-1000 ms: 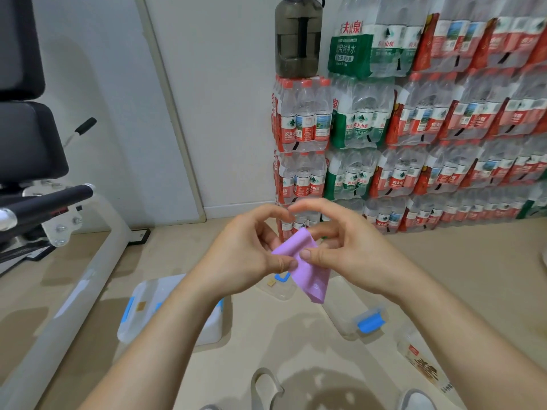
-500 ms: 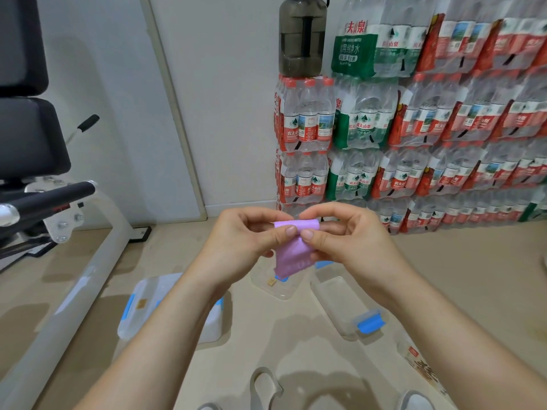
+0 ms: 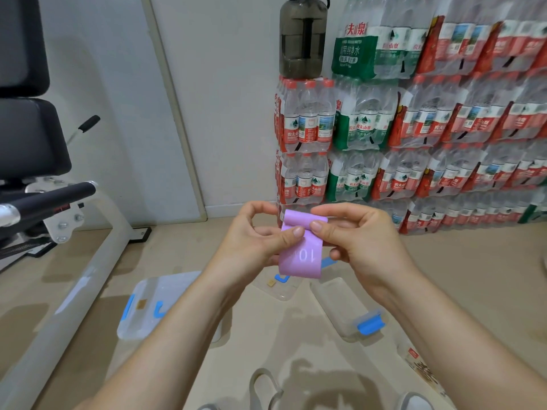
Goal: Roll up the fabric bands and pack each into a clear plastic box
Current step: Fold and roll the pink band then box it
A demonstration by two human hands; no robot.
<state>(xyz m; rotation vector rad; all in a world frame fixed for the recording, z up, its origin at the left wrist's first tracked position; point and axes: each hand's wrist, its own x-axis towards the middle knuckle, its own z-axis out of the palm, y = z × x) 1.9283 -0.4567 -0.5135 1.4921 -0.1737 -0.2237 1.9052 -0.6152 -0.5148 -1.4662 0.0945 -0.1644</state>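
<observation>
A purple fabric band (image 3: 300,255) printed with "10" hangs in the air between my hands, its top edge curled over. My left hand (image 3: 257,241) pinches its upper left with thumb and fingers. My right hand (image 3: 361,235) pinches the upper right the same way. Below on the floor lie a clear plastic box (image 3: 343,309) with a blue clasp, a small clear lid (image 3: 278,287) with blue clasps, and a larger clear box (image 3: 148,312) with blue clasps to the left.
Shrink-wrapped packs of water bottles (image 3: 414,128) are stacked against the wall ahead, with a dark jug (image 3: 303,37) on top. A weight bench (image 3: 44,202) with a white frame stands at left. A grey band loop (image 3: 263,386) lies near the bottom edge.
The band went from hanging crooked to straight between both hands, and its top edge is now turned over into the start of a roll. Both hands rose slightly.
</observation>
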